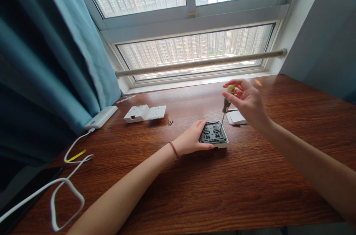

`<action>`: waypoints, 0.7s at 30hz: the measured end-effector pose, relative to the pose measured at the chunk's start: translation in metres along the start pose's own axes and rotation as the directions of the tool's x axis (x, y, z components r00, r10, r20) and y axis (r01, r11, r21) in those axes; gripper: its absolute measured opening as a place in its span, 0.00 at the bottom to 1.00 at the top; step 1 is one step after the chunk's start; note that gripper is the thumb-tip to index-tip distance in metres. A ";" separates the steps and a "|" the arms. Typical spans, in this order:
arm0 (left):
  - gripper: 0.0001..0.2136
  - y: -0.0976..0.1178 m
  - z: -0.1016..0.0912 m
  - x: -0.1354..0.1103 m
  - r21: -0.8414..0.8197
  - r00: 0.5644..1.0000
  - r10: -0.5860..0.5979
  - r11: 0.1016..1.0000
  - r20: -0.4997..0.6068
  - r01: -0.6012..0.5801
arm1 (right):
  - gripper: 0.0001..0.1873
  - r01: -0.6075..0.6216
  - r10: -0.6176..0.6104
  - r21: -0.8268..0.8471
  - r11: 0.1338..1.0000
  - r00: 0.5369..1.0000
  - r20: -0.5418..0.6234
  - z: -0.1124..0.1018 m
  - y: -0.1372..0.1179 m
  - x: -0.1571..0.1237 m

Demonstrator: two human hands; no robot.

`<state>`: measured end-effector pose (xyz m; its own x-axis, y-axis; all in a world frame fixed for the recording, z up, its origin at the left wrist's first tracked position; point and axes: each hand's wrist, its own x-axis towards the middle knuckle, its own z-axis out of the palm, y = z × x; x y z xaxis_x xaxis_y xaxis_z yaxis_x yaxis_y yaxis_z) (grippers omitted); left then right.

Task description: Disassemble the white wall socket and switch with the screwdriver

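A grey-faced switch module in a white box point(214, 135) lies on the wooden desk point(222, 190). My left hand point(191, 140) grips its left side, thumb along the front edge. My right hand point(246, 99) pinches the yellow top of a small screwdriver point(226, 106), held upright with its tip down on the module's right part. A thin band circles my left wrist.
A white socket box and a white faceplate point(145, 113) lie at the back left, with small screws point(170, 122) beside them. A white plate point(236, 117) lies behind the module. A white power bank point(101, 117) with a looping cable point(66, 183) and a dark phone point(27, 190) sit at the left by the blue curtain.
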<state>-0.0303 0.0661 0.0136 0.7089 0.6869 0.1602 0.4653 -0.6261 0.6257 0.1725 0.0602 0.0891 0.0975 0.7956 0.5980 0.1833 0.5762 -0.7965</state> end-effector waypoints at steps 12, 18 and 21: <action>0.38 0.002 -0.001 0.000 0.017 1.000 0.001 1.000 0.006 -0.001 | 0.14 -0.053 0.046 0.130 0.990 0.998 0.053 0.000 -0.001 -0.002; 0.38 0.000 0.000 0.000 0.005 1.000 -0.006 1.000 0.007 0.006 | 0.15 -0.028 0.027 0.070 0.997 1.000 0.012 0.001 0.004 0.001; 0.39 -0.001 0.001 0.000 0.017 1.000 0.003 1.000 0.009 -0.003 | 0.18 0.002 -0.003 -0.012 1.000 1.000 -0.030 0.000 0.008 0.002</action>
<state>-0.0305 0.0668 0.0121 0.7153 0.6814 0.1550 0.4717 -0.6344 0.6124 0.1744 0.0661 0.0844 0.1262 0.7881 0.6025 0.1950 0.5758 -0.7940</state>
